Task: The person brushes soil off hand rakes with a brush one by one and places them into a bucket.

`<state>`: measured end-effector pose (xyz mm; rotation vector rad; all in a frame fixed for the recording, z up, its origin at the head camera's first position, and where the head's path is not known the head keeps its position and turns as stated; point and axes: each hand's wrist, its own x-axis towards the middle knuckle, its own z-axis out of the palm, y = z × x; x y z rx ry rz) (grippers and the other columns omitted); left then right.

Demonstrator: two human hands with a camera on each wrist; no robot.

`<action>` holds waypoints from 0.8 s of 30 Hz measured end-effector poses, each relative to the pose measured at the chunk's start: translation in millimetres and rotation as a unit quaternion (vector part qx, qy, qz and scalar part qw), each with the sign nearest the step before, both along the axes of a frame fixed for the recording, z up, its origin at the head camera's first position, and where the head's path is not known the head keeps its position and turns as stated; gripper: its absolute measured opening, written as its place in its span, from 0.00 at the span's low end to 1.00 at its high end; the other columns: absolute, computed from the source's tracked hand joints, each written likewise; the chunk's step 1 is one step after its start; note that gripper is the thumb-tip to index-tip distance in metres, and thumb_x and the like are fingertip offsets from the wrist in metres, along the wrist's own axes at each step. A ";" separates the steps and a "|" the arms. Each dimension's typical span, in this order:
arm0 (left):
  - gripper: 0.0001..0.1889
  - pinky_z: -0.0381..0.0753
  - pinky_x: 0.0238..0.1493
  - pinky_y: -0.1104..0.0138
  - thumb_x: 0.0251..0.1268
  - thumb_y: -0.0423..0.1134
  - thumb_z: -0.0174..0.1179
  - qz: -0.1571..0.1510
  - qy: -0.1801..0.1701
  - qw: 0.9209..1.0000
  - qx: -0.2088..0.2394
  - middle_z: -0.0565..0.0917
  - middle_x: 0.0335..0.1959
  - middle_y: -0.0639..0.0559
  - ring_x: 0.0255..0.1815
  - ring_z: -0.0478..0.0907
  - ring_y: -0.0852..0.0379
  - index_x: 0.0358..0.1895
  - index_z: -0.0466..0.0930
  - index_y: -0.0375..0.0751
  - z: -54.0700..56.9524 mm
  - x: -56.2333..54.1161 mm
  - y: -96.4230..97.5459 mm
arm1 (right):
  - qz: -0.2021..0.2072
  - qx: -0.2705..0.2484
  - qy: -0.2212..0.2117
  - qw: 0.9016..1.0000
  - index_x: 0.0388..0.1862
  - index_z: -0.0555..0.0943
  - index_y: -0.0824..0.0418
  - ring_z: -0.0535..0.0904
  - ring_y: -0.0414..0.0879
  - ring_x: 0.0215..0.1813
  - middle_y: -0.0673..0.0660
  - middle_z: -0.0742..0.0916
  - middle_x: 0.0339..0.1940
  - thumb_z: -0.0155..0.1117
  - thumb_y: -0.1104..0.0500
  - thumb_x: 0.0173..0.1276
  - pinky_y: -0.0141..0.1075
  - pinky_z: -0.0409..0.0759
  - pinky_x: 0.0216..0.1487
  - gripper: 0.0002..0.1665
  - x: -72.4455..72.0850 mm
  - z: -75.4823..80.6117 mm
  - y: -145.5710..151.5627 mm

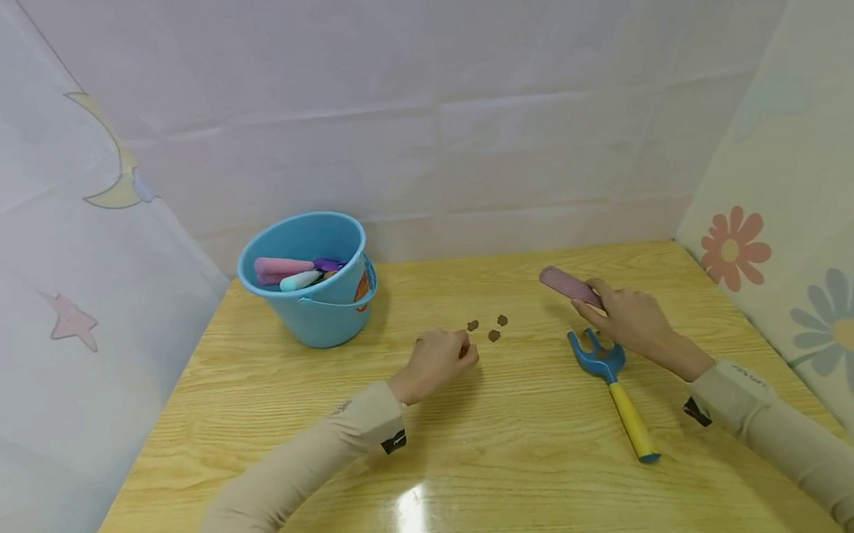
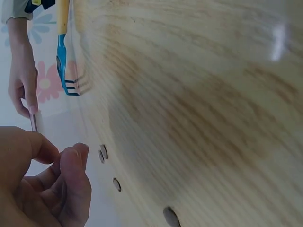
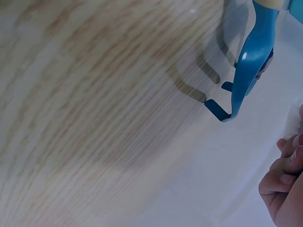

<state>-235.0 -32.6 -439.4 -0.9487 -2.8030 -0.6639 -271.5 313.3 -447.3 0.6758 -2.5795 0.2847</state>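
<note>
My left hand point(image 1: 436, 364) is low over the table, its fingers loosely bent; nothing shows between thumb and fingers in the left wrist view. Several small flat brown pieces point(image 1: 494, 336) lie beside its fingertips, and the nearest piece point(image 2: 171, 216) is on the wood close below it. My right hand point(image 1: 632, 319) pinches one end of a flat, pinkish-purple bar point(image 1: 568, 285) with a rounded tip and ribbed surface. Under that hand, a toy garden fork point(image 1: 630, 417) with yellow handle and blue tines rests on the table, something brown on its head.
A light-blue bucket point(image 1: 320, 326) stands at the back left, with pink, white and purple handles point(image 1: 283, 265) poking up inside. Pale cloth walls point(image 1: 464, 158) close off the back and both sides of the wooden table point(image 1: 528, 472).
</note>
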 end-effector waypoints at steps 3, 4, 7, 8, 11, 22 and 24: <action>0.19 0.54 0.14 0.75 0.74 0.37 0.52 -0.005 -0.044 0.999 -0.002 0.64 0.11 0.60 0.11 0.54 0.67 0.18 0.69 0.46 -3.9 -0.2 6.1 | -0.001 0.000 0.003 1.000 0.50 0.76 0.70 0.58 0.35 0.08 0.46 0.69 0.09 0.66 0.51 0.69 0.31 0.56 0.10 0.24 1.0 1.6 -0.7; 0.18 0.55 0.15 0.75 0.74 0.37 0.52 -0.009 -0.055 0.998 0.000 0.66 0.11 0.61 0.11 0.56 0.68 0.19 0.71 0.46 -5.5 -0.5 8.7 | -0.001 -0.001 0.005 1.000 0.49 0.77 0.71 0.58 0.35 0.08 0.46 0.69 0.09 0.67 0.51 0.68 0.31 0.56 0.10 0.24 1.4 2.4 -0.9; 0.15 0.62 0.18 0.75 0.75 0.37 0.51 -0.025 -0.083 0.996 0.012 0.74 0.15 0.60 0.12 0.60 0.67 0.26 0.79 0.45 -10.5 -0.5 17.3 | -0.003 -0.005 0.015 1.000 0.49 0.77 0.71 0.58 0.36 0.08 0.47 0.70 0.09 0.68 0.53 0.67 0.31 0.56 0.10 0.23 2.0 4.9 -0.9; 0.14 0.64 0.19 0.75 0.75 0.37 0.51 -0.029 -0.092 0.995 0.017 0.76 0.18 0.60 0.13 0.62 0.67 0.29 0.81 0.44 -11.4 0.1 20.3 | -0.003 -0.008 0.018 1.000 0.49 0.77 0.71 0.58 0.36 0.08 0.47 0.70 0.09 0.68 0.53 0.67 0.32 0.56 0.10 0.23 2.3 5.8 -1.1; 0.11 0.69 0.23 0.75 0.75 0.36 0.51 -0.042 -0.117 0.992 0.030 0.80 0.23 0.59 0.16 0.67 0.68 0.37 0.84 0.40 -13.3 3.8 29.1 | 0.000 -0.005 0.027 1.000 0.48 0.77 0.71 0.58 0.37 0.08 0.48 0.70 0.09 0.69 0.53 0.66 0.32 0.56 0.10 0.23 2.1 6.8 -0.3; 0.09 0.72 0.15 0.75 0.74 0.35 0.51 -0.069 -0.213 0.972 0.073 0.78 0.16 0.58 0.10 0.73 0.65 0.45 0.80 0.38 -17.6 19.7 63.5 | -0.008 -0.004 0.021 1.000 0.50 0.78 0.72 0.59 0.37 0.08 0.49 0.73 0.10 0.70 0.53 0.65 0.32 0.58 0.09 0.24 3.0 6.4 3.7; 0.08 0.73 0.15 0.74 0.75 0.35 0.51 -0.073 -0.229 0.968 0.078 0.79 0.17 0.57 0.10 0.75 0.64 0.46 0.80 0.37 -18.9 22.6 68.8 | -0.008 -0.003 0.021 1.000 0.50 0.78 0.71 0.59 0.36 0.08 0.49 0.73 0.10 0.70 0.53 0.65 0.32 0.58 0.09 0.25 3.2 6.5 3.6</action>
